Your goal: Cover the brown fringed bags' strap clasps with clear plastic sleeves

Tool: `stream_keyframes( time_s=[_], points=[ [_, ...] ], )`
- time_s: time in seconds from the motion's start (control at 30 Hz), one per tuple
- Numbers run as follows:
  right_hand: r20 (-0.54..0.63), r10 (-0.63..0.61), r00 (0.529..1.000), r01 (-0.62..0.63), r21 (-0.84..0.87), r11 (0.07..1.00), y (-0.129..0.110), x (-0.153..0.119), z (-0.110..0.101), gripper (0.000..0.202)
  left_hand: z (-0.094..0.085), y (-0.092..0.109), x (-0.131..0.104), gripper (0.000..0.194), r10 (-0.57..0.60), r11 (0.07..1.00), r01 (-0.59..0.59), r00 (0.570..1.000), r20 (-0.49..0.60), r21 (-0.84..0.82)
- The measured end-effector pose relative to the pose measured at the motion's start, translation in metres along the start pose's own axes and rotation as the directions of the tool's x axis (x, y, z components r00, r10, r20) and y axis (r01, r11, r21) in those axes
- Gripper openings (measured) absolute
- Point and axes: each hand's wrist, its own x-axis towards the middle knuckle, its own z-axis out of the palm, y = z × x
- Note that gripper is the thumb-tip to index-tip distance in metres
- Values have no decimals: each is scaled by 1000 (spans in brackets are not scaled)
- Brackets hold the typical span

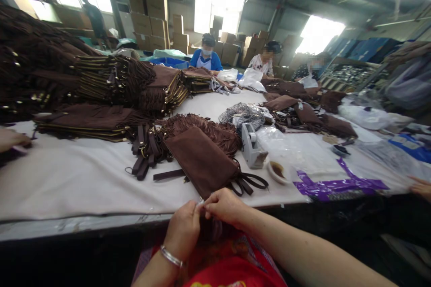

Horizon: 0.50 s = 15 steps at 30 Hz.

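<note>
My left hand (183,228) and my right hand (225,206) meet at the table's front edge. Both are closed in a pinch on something small and pale, mostly hidden by the fingers. Just beyond them lies a flat brown pouch (205,159), its near corner reaching my fingertips. Dark straps (249,181) stick out from its right side. Behind the pouch is a heap of brown fringe (208,128). To its left lies a bunch of dark wrist straps (146,150) with metal clips.
A grey tape dispenser (253,148) stands beside a small bowl (278,172) of brown liquid. Stacked fringed pouches (90,121) fill the left. Purple tape (336,186) crosses plastic at right. Co-workers (205,56) sit across the table; other people's hands (420,187) show at both edges.
</note>
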Motion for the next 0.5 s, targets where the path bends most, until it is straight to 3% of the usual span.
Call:
stream_keyframes(
  time_s=[0.07,0.13,0.2,0.37,0.43,0.5],
  points=[
    [-25,-1,1000,2,39,999,4,-2,4,16,4,1,1,35,-169,937,188,982,88,-295],
    [-44,-32,999,34,57,998,7,-4,8,18,8,2,1,37,-299,734,390,921,251,-556],
    [-79,-75,994,79,42,996,9,-5,11,20,11,3,-1,36,-322,493,528,849,418,-692],
    [-164,-156,974,157,-4,988,18,-5,18,21,4,15,-3,31,-378,23,698,669,640,-716],
    [-184,-139,973,133,-45,990,20,-6,18,22,-1,21,-2,33,-384,-97,709,621,683,-699],
    [-184,-117,976,95,-124,988,21,-8,16,25,-3,24,-2,34,-375,-133,718,602,705,-683]
  ],
)
